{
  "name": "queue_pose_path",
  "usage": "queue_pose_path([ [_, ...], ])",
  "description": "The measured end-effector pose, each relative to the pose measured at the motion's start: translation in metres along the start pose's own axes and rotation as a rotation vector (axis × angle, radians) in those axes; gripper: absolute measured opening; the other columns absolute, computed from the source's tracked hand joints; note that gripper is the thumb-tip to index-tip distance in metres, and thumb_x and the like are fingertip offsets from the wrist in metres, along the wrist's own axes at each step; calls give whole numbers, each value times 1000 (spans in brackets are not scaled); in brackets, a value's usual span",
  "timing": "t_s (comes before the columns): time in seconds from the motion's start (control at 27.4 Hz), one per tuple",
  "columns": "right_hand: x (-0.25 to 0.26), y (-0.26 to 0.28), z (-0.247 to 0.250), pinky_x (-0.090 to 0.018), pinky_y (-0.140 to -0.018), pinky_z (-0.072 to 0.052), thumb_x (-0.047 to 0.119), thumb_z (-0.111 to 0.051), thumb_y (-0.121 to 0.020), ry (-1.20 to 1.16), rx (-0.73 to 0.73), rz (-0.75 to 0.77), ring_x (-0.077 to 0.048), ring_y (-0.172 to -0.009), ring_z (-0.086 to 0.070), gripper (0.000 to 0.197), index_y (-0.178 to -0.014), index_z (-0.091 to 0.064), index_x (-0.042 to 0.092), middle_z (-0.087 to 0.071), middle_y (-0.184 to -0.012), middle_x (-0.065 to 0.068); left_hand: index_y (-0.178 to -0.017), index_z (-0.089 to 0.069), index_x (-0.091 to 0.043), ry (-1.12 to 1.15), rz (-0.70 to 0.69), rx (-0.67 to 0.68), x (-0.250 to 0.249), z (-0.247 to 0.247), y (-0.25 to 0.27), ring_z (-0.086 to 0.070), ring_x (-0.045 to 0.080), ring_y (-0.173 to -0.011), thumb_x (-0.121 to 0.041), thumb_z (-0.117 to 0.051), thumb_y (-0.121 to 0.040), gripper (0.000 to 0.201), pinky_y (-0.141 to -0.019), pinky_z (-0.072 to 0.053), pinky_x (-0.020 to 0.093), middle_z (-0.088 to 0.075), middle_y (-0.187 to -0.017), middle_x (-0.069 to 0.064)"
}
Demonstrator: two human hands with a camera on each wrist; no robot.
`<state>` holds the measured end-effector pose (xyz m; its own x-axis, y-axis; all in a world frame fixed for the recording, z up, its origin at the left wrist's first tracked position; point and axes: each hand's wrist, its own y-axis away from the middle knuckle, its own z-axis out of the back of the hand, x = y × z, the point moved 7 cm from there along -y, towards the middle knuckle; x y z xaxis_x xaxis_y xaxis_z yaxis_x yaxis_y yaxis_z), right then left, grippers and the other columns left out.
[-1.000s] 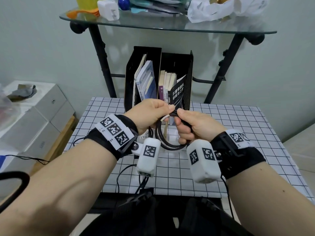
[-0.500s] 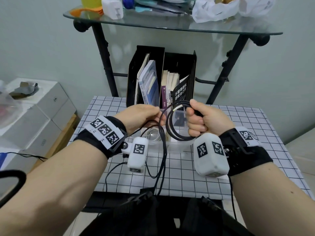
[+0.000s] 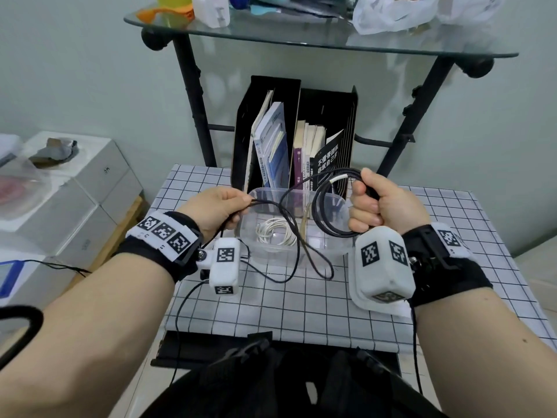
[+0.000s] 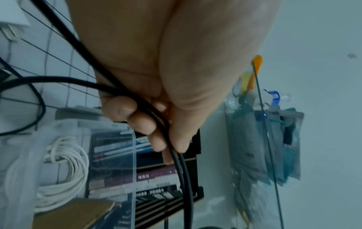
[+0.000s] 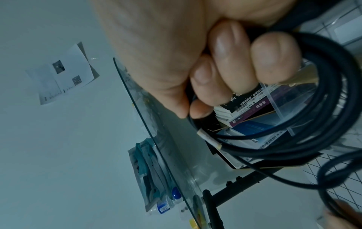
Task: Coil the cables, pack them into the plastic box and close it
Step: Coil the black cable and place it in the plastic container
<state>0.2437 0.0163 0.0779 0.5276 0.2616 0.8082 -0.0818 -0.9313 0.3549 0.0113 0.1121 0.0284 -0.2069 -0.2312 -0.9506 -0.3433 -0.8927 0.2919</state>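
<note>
Right hand point(image 3: 382, 206) grips black cable point(image 3: 324, 220) coils, left hand point(image 3: 215, 208) pinches its slack; books point(image 3: 301, 158) seemingly behind.

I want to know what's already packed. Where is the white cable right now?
In the head view the coiled white cable lies inside the clear plastic box on the checked table, toward its left side, between the left hand and right hand.
</note>
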Motion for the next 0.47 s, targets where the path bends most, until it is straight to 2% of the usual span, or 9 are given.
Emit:
queue_pose_path([
  [0.07, 0, 1, -1, -20, -37, -14, 35, -40, -100, 4, -5, 3, -6, -30, -17, 39, -66, -46, 15, -24, -40, 7, -75, -58, -11, 31, 18, -67, 6, 8, -1, -41, 3, -42, -11, -51, -96, 22, -40, -36, 13, -53, -56, -3],
  [0.22, -1, -1, -1, -22, -42, -9, 37, -41, -99, -1, -7, 1, -7, -30, -17, 39, -66, -46, 16, -25, -40, 7, -81, -60, -8, 11, 42, -163, 17, 19, -5, -38, 9, -49, -13, -50, -97, 20, -40, -34, 16, -49, -60, -2],
  [0.33, 4, 0, 2, -23, -44, -7, 37, -42, -99, -41, -16, 25, -7, -29, -17, 40, -64, -46, 17, -25, -39, 8, -77, -61, -9, -16, 38, -216, 24, 28, -8, -37, 11, -50, -15, -52, -96, 21, -38, -31, 17, -48, -63, 0],
  [0.47, 16, 3, 9, -22, -41, -9, 36, -43, -98, -74, -55, 71, -7, -29, -18, 40, -63, -46, 17, -26, -39, 7, -79, -61, -9, 25, 73, -301, 41, 41, -6, -35, 11, -49, -17, -54, -95, 20, -35, -29, 17, -48, -64, 1],
])
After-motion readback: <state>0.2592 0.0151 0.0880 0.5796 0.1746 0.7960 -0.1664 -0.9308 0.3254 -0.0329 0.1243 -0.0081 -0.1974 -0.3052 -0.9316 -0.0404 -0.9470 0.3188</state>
